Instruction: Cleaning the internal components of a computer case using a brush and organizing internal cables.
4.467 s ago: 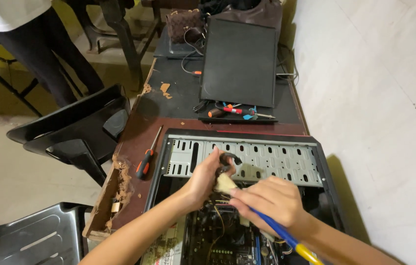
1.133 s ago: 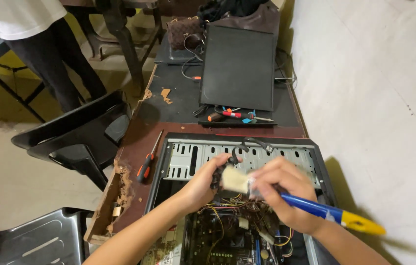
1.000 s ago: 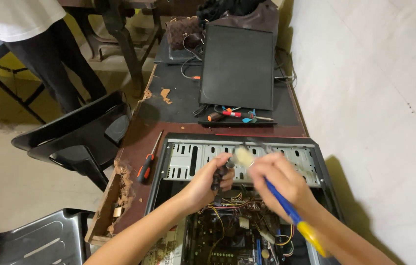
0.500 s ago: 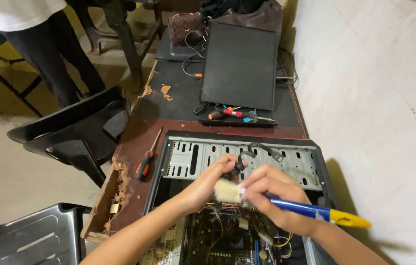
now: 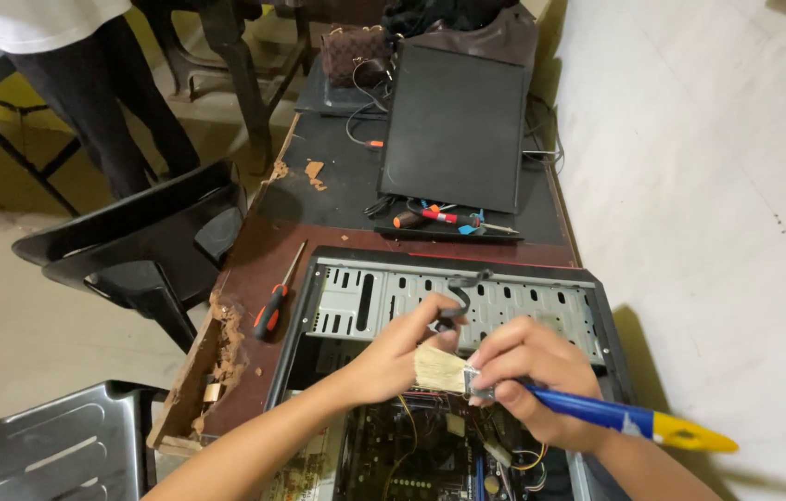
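An open computer case [image 5: 467, 295] lies on its side on the brown table [image 5: 254, 250], its circuit board and coloured wires [image 5: 411, 445] showing below my hands. My right hand [image 5: 532, 376] grips a paintbrush [image 5: 587, 408] with a blue and yellow handle. Its pale bristles [image 5: 437, 368] point left and rest against my left hand [image 5: 393, 357]. My left hand pinches a black cable [image 5: 456, 297] that loops up over the case's perforated metal panel.
A red-handled screwdriver [image 5: 274, 301] lies left of the case. Small tools [image 5: 439, 219] and a black side panel [image 5: 456, 125] sit farther back. The table's left edge [image 5: 212, 362] is crumbled. Black chairs [image 5: 133, 246] stand to the left, where a person [image 5: 68, 65] is.
My right hand has swung the brush back and forth over the case. Its bristles now lie against my left hand, which stays on the black cable.
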